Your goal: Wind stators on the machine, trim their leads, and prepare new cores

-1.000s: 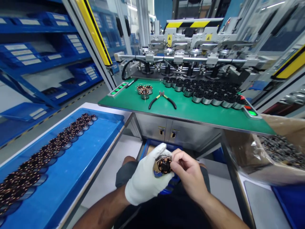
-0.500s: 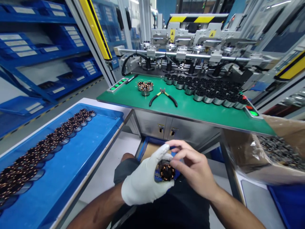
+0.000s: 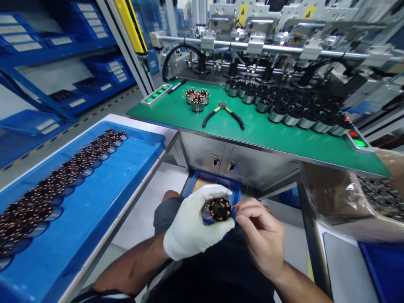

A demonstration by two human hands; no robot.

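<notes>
My left hand, in a white glove, is wrapped round a copper-wound motor stator held above my lap. Its round face with black slots and copper coils points up toward me. My bare right hand sits just right of the stator, thumb and forefinger pinched on a thin copper wire end that sticks out from the winding. On the green worktop ahead stand a few more wound stators with loose wire ends. Near them lie cutting pliers, handles spread toward me.
A blue tray on the left holds rows of wound stators. Many black unwound stator cores crowd the worktop's right side, before a winding machine. A plastic-lined carton stands at right; a blue bin sits below the bench.
My right thumb and forefinger have moved off the stator's rim to a wire at its right side. The stator's face has turned more toward me. The view has tipped downward.
</notes>
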